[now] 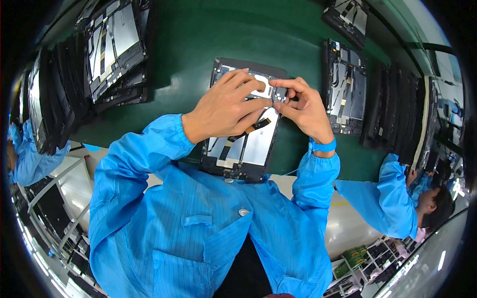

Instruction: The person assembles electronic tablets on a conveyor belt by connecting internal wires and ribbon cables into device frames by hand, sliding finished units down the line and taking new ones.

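Note:
An opened tablet-like panel (261, 144), with a silver back, dark frame and flat ribbon cables, lies in front of me at the table's near edge. My left hand (229, 107) rests over its upper left part, fingers stretched out and apart. The left index fingertip touches near a small dark part (280, 94) at the panel's upper right. Thumb and forefinger of my right hand (304, 107) close on that part from the right side. A loose ribbon cable (257, 126) curls up below my left fingers. My hands hide some of the panel's upper half.
The green table (189, 44) carries stacked similar panels (113, 44) at the left, and others (346, 89) at the right. Rows of dark panels (392, 109) stand farther right. A blue wristband (323, 146) with a cord circles my right wrist. A co-worker's blue sleeve (392, 198) is at right.

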Demonstrator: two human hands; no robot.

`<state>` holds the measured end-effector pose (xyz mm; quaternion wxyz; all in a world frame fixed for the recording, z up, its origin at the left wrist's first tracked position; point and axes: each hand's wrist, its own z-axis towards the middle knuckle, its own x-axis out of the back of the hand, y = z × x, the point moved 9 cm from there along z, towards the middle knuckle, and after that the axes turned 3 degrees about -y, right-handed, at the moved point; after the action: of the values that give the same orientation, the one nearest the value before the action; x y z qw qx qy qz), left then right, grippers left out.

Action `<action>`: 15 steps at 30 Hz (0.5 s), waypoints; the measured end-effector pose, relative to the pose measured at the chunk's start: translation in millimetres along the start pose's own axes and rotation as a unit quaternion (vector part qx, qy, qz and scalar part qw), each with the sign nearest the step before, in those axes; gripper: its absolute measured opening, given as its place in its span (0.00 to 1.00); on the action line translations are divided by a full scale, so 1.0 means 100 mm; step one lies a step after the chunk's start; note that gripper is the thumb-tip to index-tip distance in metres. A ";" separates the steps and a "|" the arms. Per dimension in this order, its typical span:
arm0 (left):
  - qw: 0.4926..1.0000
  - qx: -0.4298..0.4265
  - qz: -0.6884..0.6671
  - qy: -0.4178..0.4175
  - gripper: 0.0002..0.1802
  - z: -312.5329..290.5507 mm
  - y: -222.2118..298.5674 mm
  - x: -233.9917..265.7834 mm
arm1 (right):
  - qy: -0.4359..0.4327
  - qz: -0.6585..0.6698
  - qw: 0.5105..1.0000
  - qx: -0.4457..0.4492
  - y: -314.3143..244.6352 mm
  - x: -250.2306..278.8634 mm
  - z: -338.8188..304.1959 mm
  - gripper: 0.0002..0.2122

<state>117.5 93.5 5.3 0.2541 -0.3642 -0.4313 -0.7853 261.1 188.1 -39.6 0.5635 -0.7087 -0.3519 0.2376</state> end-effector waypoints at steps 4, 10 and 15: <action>1.000 -0.001 0.001 0.014 0.13 0.02 0.00 0.02 | 0.019 -0.030 0.999 -0.021 0.04 0.01 0.00 0.26; 1.000 -0.008 0.005 0.018 0.13 0.03 0.03 0.04 | 0.007 -0.002 0.999 -0.048 0.13 0.04 0.03 0.25; 1.000 -0.014 0.003 0.025 0.13 0.01 0.03 0.04 | 0.013 -0.015 0.999 -0.037 0.12 0.03 0.02 0.25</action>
<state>117.1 92.3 10.1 0.2618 -0.3490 -0.4132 -0.7993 264.7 190.1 -51.4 0.5449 -0.7269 -0.3636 0.2062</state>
